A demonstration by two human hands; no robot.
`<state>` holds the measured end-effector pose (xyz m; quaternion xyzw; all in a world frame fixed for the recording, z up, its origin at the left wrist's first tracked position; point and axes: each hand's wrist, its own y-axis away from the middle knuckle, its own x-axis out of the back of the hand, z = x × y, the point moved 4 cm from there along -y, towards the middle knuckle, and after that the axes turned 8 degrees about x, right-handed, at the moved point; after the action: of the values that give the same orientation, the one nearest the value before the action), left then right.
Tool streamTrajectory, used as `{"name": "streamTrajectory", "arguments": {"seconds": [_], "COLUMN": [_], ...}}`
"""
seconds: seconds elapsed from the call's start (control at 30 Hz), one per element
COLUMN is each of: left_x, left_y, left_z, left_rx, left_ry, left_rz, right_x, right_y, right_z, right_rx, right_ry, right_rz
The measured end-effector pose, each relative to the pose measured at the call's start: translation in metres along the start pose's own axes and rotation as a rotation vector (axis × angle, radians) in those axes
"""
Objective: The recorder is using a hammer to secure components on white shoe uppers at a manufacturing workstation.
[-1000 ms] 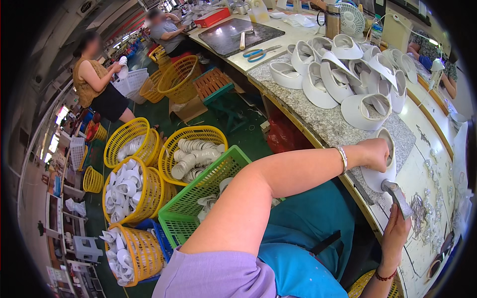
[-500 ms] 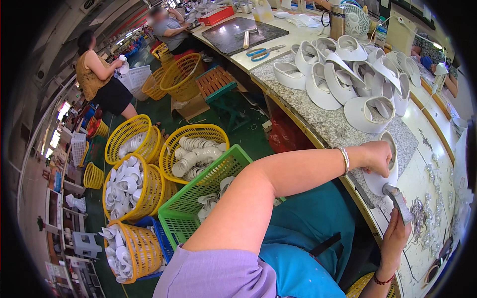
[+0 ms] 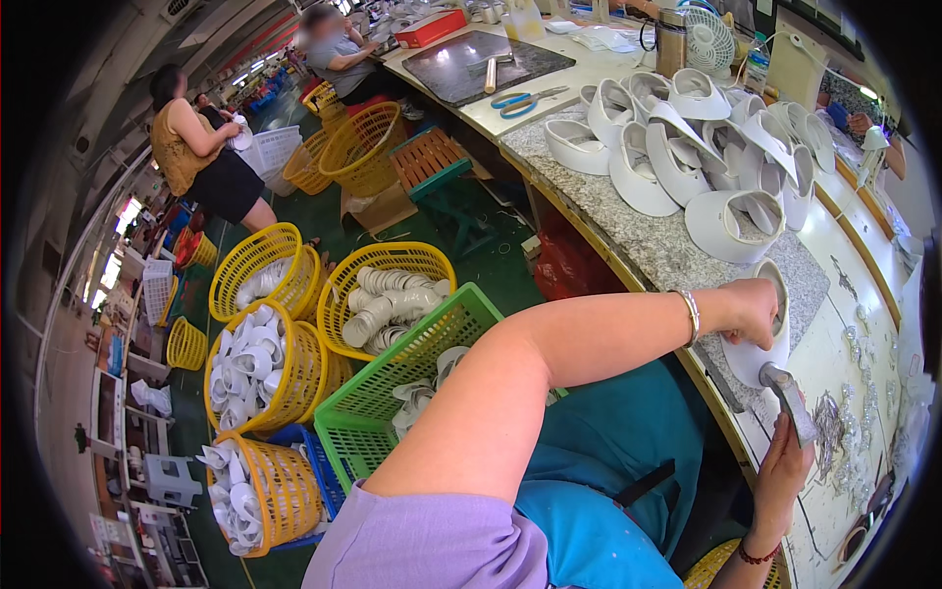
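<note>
My left hand [image 3: 754,312] is closed around the rear edge of a white shoe upper [image 3: 754,361], with part of the piece hidden behind its fingers. The upper rests at the near end of the speckled stone slab [image 3: 648,231]. In my right hand [image 3: 785,466] is a hammer [image 3: 790,404], its metal head against or just beside the rounded toe of the upper; I cannot tell if they touch. Its handle is hidden by my palm. Beyond my left hand, a heap of similar white uppers [image 3: 677,147] covers the slab, one upper [image 3: 736,226] lying closest.
Beads and metal bits [image 3: 854,432] lie along the table's right side. Scissors [image 3: 530,100] and another hammer [image 3: 493,74] lie farther off, the latter on a dark slab [image 3: 471,64]. Left of me stand a green crate [image 3: 343,417] and yellow baskets [image 3: 304,383] of white pieces. Other people work beyond.
The view shifts very slightly. Both hands keep their hold, and the hammer head stays at the upper's toe.
</note>
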<state>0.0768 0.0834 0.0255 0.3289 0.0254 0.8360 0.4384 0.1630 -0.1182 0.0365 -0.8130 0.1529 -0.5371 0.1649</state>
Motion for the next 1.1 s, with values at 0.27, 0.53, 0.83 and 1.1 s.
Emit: {"name": "streamTrajectory", "arguments": {"seconds": [0.27, 0.53, 0.83, 1.1], "left_x": [0.001, 0.001, 0.002, 0.001], "left_y": [-0.002, -0.004, -0.002, 0.000], "left_z": [0.001, 0.002, 0.004, 0.002], "left_rx": [0.013, 0.026, 0.018, -0.012], "left_ry": [0.060, 0.029, -0.020, 0.005], "left_rz": [-0.031, -0.029, -0.024, -0.016], "right_x": [-0.001, 0.001, 0.000, 0.001], "right_y": [0.002, -0.003, -0.001, -0.003], "right_z": [0.007, -0.001, 0.002, -0.004], "right_rx": [-0.018, 0.077, 0.035, 0.079], "right_ry": [-0.019, -0.030, -0.014, -0.048], "right_rz": [-0.011, 0.054, 0.025, 0.062]}}
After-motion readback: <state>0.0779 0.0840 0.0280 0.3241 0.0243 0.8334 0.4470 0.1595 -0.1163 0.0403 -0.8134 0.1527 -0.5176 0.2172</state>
